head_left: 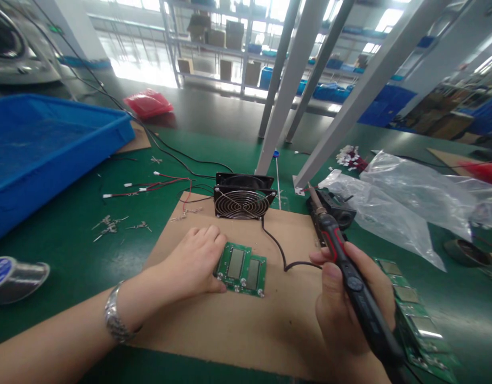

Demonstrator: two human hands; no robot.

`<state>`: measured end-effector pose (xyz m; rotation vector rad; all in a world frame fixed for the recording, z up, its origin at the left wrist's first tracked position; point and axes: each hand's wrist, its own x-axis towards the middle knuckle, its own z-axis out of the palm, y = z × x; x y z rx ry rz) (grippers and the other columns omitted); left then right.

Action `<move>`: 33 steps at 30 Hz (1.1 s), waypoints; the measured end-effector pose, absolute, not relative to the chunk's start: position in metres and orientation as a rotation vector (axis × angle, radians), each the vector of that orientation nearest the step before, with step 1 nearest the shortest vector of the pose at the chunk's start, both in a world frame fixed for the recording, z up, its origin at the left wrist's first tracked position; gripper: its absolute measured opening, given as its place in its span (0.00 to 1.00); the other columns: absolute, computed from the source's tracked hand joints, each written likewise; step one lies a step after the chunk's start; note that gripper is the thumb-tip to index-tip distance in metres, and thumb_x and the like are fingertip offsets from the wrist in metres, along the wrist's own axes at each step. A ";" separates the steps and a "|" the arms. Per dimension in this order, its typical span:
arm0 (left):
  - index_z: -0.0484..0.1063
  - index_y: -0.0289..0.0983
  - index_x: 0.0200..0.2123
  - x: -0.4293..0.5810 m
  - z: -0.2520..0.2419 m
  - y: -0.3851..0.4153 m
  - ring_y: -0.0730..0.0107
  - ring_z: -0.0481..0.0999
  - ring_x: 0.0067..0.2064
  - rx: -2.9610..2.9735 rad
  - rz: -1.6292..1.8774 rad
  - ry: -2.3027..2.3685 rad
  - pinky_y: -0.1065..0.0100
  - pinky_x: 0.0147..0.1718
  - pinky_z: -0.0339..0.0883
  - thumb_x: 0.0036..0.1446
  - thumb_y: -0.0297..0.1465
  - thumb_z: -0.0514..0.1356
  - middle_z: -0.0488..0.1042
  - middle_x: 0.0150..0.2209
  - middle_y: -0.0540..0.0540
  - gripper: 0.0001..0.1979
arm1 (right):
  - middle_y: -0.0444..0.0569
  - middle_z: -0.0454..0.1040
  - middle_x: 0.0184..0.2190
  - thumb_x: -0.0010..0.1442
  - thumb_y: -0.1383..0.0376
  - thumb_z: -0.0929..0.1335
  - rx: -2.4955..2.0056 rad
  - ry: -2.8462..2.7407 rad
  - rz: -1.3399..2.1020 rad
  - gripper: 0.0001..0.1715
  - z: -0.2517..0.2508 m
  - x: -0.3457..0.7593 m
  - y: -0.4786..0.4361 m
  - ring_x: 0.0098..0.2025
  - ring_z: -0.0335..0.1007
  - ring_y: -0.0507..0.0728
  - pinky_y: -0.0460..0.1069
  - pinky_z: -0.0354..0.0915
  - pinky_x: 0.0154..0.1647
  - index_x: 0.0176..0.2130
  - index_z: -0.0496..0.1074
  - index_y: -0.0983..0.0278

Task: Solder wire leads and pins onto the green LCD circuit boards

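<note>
On a brown sheet [230, 338], hands well apart: the right hand [344, 320] grips a black-and-red soldering iron [353, 282]; the left hand [195, 261] holds the left of two green circuit boards [246, 266] (each bearing a grey rectangular panel [236, 263]), silvery posts [243, 282] along their near edges.
</note>
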<state>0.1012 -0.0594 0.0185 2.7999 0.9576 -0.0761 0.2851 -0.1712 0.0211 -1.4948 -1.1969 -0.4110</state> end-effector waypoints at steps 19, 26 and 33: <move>0.62 0.34 0.36 0.091 0.012 -0.058 0.54 0.63 0.42 2.655 0.122 1.136 0.56 0.40 0.60 0.41 0.40 0.59 0.63 0.38 0.41 0.21 | 0.47 0.72 0.29 0.50 0.70 0.67 -1.462 -1.185 -0.382 0.21 0.018 0.286 -0.174 0.29 0.70 0.54 0.53 0.64 0.35 0.46 0.65 0.65; 0.60 0.34 0.46 0.082 0.037 -0.057 0.53 0.62 0.45 2.680 0.490 1.319 0.55 0.44 0.59 0.43 0.40 0.60 0.62 0.42 0.39 0.28 | 0.47 0.72 0.27 0.51 0.68 0.66 -1.483 -1.195 -0.389 0.20 0.020 0.287 -0.173 0.28 0.70 0.55 0.53 0.64 0.34 0.45 0.65 0.65; 0.55 0.36 0.53 0.073 0.044 -0.093 0.50 0.63 0.48 2.651 0.405 1.316 0.51 0.45 0.60 0.42 0.42 0.61 0.64 0.49 0.37 0.36 | 0.47 0.72 0.29 0.50 0.69 0.66 -1.482 -1.190 -0.374 0.21 0.019 0.287 -0.172 0.29 0.70 0.54 0.53 0.64 0.35 0.46 0.65 0.65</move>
